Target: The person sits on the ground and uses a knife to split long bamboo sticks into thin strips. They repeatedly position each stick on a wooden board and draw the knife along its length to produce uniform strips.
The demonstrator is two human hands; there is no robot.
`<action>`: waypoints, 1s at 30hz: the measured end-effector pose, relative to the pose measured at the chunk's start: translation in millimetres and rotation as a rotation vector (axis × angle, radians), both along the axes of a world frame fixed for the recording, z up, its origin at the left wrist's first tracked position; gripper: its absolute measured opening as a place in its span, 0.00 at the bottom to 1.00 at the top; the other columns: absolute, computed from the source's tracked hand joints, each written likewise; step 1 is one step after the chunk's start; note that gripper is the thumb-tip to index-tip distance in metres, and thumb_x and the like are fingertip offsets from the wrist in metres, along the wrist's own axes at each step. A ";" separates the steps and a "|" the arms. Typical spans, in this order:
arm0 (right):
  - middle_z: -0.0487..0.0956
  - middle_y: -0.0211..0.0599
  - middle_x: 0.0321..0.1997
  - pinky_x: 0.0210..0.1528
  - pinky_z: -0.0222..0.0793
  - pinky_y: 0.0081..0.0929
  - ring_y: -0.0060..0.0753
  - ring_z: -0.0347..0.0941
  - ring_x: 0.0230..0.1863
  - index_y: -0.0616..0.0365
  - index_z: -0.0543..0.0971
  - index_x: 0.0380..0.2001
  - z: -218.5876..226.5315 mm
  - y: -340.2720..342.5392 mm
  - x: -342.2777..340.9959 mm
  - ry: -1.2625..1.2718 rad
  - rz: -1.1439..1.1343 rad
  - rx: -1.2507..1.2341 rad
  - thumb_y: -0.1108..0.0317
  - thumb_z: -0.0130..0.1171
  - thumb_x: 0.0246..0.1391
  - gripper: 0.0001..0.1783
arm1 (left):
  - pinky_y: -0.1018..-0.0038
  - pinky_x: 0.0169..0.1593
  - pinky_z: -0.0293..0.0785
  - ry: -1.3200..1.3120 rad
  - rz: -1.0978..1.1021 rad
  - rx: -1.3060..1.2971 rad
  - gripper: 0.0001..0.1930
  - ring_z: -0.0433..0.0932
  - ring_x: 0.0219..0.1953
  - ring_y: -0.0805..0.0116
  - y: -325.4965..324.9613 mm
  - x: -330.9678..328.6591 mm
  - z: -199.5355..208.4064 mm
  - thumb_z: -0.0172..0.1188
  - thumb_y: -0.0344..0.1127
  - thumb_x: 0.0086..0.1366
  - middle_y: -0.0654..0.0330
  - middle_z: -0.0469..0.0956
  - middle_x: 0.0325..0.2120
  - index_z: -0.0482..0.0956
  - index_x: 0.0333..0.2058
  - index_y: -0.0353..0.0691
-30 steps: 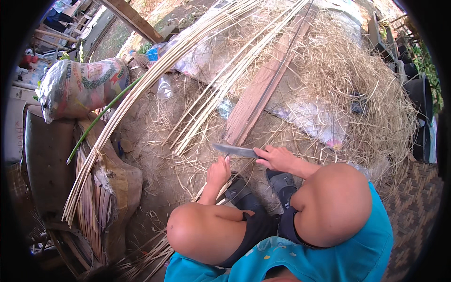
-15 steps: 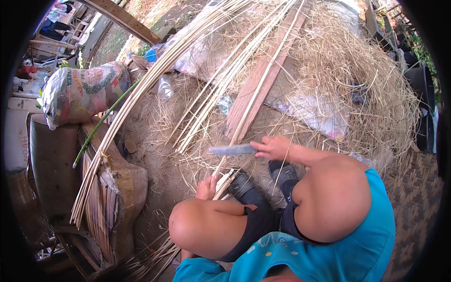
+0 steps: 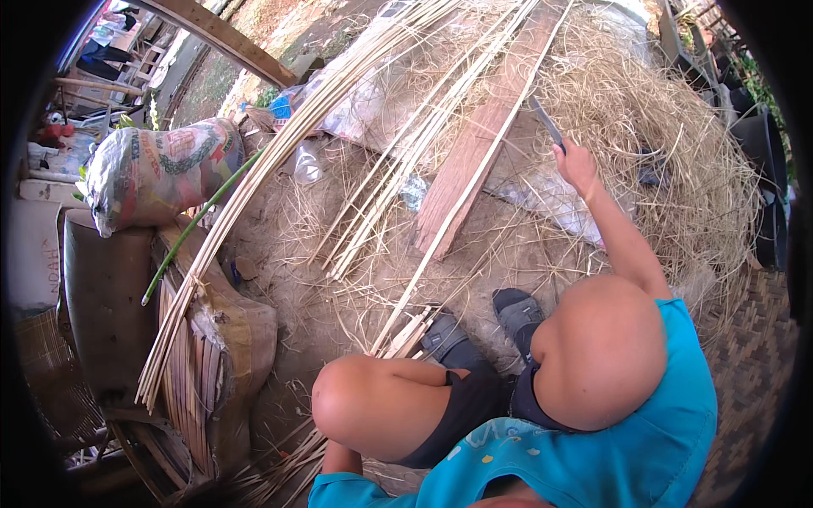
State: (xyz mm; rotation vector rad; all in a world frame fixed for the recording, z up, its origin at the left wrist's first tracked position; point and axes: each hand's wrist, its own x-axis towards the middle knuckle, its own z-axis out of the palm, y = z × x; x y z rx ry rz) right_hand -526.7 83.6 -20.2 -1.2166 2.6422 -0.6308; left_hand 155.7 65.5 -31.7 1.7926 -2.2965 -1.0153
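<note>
My right hand (image 3: pixel 578 167) is closed round the handle of a knife (image 3: pixel 547 124), arm stretched far forward. The blade lies close beside a long pale bamboo strip (image 3: pixel 474 184); whether they touch I cannot tell. This strip runs from near my left knee up across a reddish wooden plank (image 3: pixel 464 179). My left hand is hidden behind that knee; only a bit of the left forearm (image 3: pixel 341 458) shows. Short split bamboo pieces (image 3: pixel 408 335) lie by my left foot.
A heap of thin shavings (image 3: pixel 652 135) spreads at the right. Several more strips (image 3: pixel 385 190) lie left of the plank. A bundle of long strips (image 3: pixel 233 199) leans over a worn chair (image 3: pixel 250 339) at the left, near a stuffed sack (image 3: pixel 174 165) and a green stalk (image 3: pixel 199 222).
My right hand has swung the knife forward and right, away from my feet to the far part of the strip. The left hand has gone out of sight behind my knee.
</note>
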 end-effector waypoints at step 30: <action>0.80 0.55 0.36 0.38 0.77 0.53 0.60 0.81 0.37 0.46 0.75 0.54 14.4 -9.7 137.8 -0.035 0.744 0.047 0.46 0.51 0.68 0.22 | 0.47 0.40 0.72 -0.138 -0.143 0.080 0.30 0.79 0.33 0.34 -47.9 -73.0 20.9 0.41 0.54 0.76 0.38 0.80 0.26 0.83 0.31 0.34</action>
